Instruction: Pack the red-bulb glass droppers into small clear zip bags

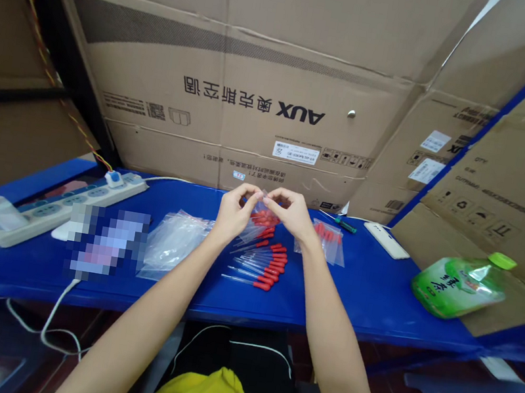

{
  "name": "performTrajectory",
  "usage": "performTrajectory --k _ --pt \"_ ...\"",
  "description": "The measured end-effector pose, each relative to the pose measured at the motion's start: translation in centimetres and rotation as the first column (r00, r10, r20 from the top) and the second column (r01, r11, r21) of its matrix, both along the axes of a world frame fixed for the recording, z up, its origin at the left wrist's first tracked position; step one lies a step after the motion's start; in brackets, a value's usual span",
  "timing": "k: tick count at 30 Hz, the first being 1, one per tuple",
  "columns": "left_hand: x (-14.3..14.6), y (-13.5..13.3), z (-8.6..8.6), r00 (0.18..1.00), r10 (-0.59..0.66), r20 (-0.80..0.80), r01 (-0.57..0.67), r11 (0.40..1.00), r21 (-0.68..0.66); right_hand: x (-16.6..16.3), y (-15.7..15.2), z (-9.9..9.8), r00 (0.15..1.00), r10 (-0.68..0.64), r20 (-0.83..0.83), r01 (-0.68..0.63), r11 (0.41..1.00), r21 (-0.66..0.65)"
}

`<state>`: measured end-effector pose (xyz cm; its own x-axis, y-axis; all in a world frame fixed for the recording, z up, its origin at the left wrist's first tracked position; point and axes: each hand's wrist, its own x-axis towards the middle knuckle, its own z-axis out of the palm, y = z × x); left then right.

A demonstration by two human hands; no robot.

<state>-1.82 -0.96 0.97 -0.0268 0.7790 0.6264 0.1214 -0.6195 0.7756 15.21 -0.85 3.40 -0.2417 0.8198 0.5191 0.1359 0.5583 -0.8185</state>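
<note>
Both hands meet near the back of the blue table, pinching the top edge of a small clear plastic bag point(264, 213) with red-bulbed droppers inside. My left hand point(235, 209) grips its left side between thumb and fingertips. On the other side, my right hand point(295, 214) has thumb and forefinger closed on the same edge. Just below the hands, several loose droppers point(263, 279) with red bulbs and clear stems lie fanned out. Beside my left forearm is a pile of clear plastic bags point(170, 245). Another bag with red droppers point(330, 236) lies behind my right wrist.
A white power strip point(66, 205) and a blurred-out phone point(108, 242) with a cable are on the left. At the right are a green-handled screwdriver point(345, 225), a white rectangular device point(386, 240) and a green tea bottle point(460, 284). Cardboard point(264, 57) walls the back.
</note>
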Motion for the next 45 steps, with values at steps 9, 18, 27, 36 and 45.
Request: performTrajectory --k 9,18,27,36,45 --pt "0.0 0.3 -0.3 0.998 -0.047 -0.049 0.047 0.999 -0.015 0.1 -0.3 0.0 1.000 0.006 -0.020 -0.008 0.995 -0.100" --pt "0.0 0.2 0.0 1.000 -0.017 0.014 0.018 0.999 -0.047 -0.1 -0.3 -0.1 0.999 0.010 -0.046 -0.016 0.992 -0.127" --pt "0.1 0.0 -0.2 0.999 0.008 -0.047 -0.009 1.000 -0.020 0.0 0.4 -0.4 1.000 -0.028 0.009 0.028 1.000 0.009" --pt "0.0 0.1 -0.2 0.998 -0.056 -0.028 0.055 0.998 -0.028 -0.1 0.1 -0.6 0.999 0.006 -0.039 -0.008 0.999 -0.052" --pt "-0.4 0.3 0.2 0.996 -0.028 0.084 0.030 0.999 -0.027 0.2 0.9 -1.1 1.000 -0.017 -0.003 0.017 0.998 0.058"
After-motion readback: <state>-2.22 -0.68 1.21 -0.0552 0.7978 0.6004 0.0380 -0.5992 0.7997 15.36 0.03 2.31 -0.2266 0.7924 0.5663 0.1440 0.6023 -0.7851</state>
